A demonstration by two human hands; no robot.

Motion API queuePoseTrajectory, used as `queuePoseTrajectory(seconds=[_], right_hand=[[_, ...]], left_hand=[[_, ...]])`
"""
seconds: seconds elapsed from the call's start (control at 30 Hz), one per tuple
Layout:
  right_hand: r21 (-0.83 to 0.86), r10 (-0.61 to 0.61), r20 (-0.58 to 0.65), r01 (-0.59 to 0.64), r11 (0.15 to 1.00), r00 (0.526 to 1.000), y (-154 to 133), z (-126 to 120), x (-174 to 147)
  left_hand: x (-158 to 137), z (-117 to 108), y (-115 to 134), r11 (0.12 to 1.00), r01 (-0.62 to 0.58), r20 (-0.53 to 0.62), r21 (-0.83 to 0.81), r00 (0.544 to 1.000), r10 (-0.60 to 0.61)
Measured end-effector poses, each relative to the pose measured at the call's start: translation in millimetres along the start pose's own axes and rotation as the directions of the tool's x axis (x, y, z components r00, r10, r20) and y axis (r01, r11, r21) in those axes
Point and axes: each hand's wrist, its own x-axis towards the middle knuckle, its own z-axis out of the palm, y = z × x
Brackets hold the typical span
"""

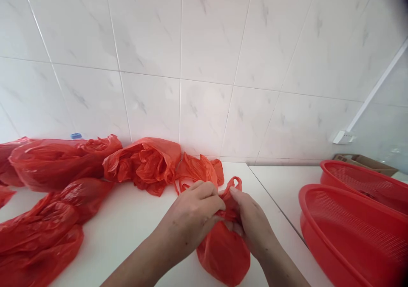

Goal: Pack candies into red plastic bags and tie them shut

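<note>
A filled red plastic bag [225,253] stands on the white table in front of me, its neck gathered between my two hands. My left hand [197,210] is closed, with the thumb and fingers pinching the bag's twisted top. From the other side my right hand [248,219] grips the same neck, and a loop of the bag's handle sticks up above its thumb. What lies inside the bag does not show. Just behind my left hand is another crumpled red bag [199,168].
More red plastic bags [145,161] lie along the tiled wall and at the left [41,232]. A blue cap [76,136] shows behind them. On the right are red plastic baskets [307,193], a cardboard box [376,164] and a wall socket [344,137]. A seam crosses the tabletop.
</note>
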Motion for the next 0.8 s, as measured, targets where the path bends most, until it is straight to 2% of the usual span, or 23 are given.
queuePoseTrajectory(seconds=[0.07, 0.13, 0.2, 0.27, 0.33, 0.37, 0.43, 0.5, 0.6, 0.7, 0.8], right_hand=[[-0.053, -0.065, 0.133, 0.073, 0.996, 0.989, -1.3, -7.5, 2.1], [-0.045, -0.141, 0.27, 0.159, 0.986, 0.952, -3.9, -17.5, 3.7], [-0.021, -0.205, 0.388, 0.231, 0.973, 0.899, -7.0, -27.4, 3.7], [-0.03, -0.23, 0.483, 0.279, 0.96, 0.845, -10.5, -34.5, 1.6], [-0.074, -0.218, 0.529, 0.301, 0.951, 0.82, -14.2, -37.5, -2.1], [-0.113, -0.2, 0.53, 0.302, 0.947, 0.824, -15.8, -37.6, -4.0], [-0.216, -0.144, 0.489, 0.279, 0.936, 0.86, -18.3, -36.2, -7.0], [-0.327, -0.096, 0.397, 0.238, 0.914, 0.913, -18.8, -33.6, -8.1], [-0.466, -0.133, 0.202, 0.215, 0.859, 0.97, -15.7, -28.4, -5.1], [-0.605, -0.288, 0.04, 0.253, 0.755, 0.957, -8.2, -22.4, 1.5], [-0.691, -0.329, -0.045, 0.209, 0.692, 0.943, 0.5, -17.7, 8.3]], left_hand=[[-0.4, 1.8, -5.2, 0.998, 0.054, -0.03, -0.022, 0.998, -0.054], [-0.6, 1.7, -9.3, 0.965, 0.182, -0.066, -0.188, 0.978, -0.197], [0.0, 1.1, -11.8, 0.85, 0.302, -0.02, -0.433, 0.939, -0.343], [1.3, 1.6, -12.5, 0.67, 0.381, 0.111, -0.637, 0.906, -0.409], [2.9, 3.5, -11.7, 0.526, 0.442, 0.227, -0.727, 0.877, -0.423], [3.7, 4.8, -11.0, 0.489, 0.458, 0.25, -0.742, 0.866, -0.432], [4.9, 7.2, -9.5, 0.47, 0.474, 0.251, -0.745, 0.851, -0.461], [5.4, 8.6, -8.5, 0.464, 0.479, 0.24, -0.745, 0.842, -0.484], [5.1, 9.5, -7.2, 0.472, 0.484, 0.242, -0.737, 0.841, -0.484], [4.2, 11.0, -4.3, 0.57, 0.487, 0.202, -0.662, 0.848, -0.489], [3.2, 14.1, -0.7, 0.637, 0.501, 0.187, -0.586, 0.848, -0.495]])
